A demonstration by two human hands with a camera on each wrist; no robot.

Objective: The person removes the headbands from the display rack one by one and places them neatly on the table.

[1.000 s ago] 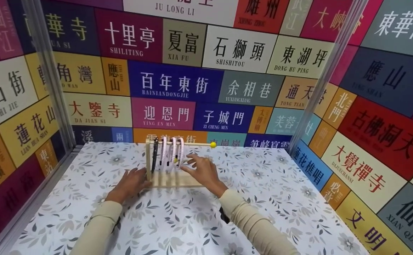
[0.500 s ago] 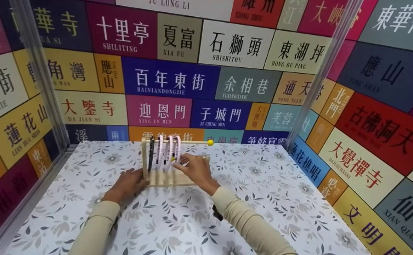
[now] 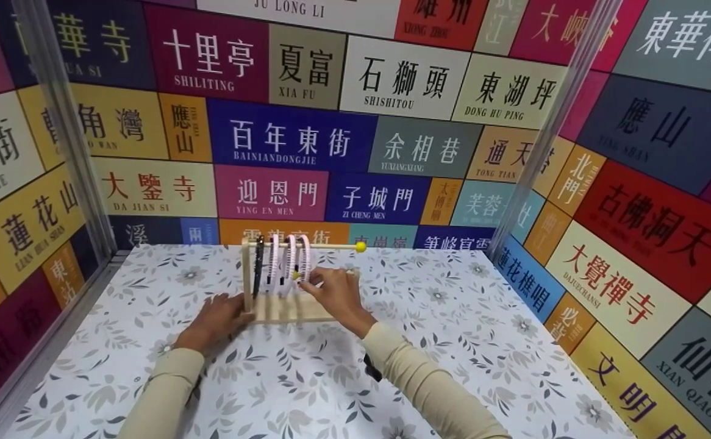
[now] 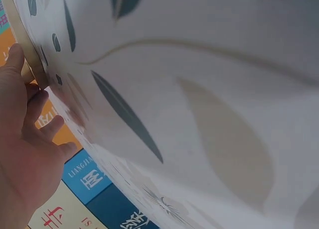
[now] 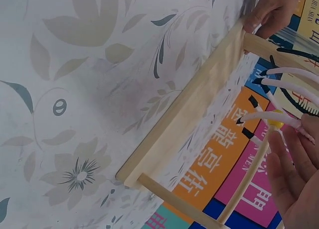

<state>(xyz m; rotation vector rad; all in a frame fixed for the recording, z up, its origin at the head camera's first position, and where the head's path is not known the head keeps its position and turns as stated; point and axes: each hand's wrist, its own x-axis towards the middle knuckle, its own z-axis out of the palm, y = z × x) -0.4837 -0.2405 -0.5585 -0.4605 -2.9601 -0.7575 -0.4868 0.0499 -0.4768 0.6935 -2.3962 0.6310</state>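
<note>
A light wooden rack (image 3: 291, 310) stands on the table, with a yellow-tipped rod (image 3: 337, 246) along its top. From it hang a black headband (image 3: 259, 262) and three pale pink headbands with comb-like teeth. My right hand (image 3: 338, 292) pinches the rightmost pink headband (image 3: 305, 256) near its lower end, beside a second yellow ball (image 5: 275, 118). In the right wrist view, the fingers (image 5: 286, 164) lie along a wooden rod. My left hand (image 3: 218, 317) grips the rack's left end at the base; the left wrist view shows thumb and fingers around the wooden corner (image 4: 37, 72).
The table (image 3: 270, 384) wears a white cloth printed with grey leaves and flowers. Walls of coloured name panels (image 3: 294, 137) enclose its back and sides, with clear corner posts (image 3: 81, 158). A small dark object (image 3: 372, 369) sits under the right cuff.
My right hand has moved in slightly to the left, and its spread fingers have closed on the rightmost pink headband. The left hand stays at the rack's end.
</note>
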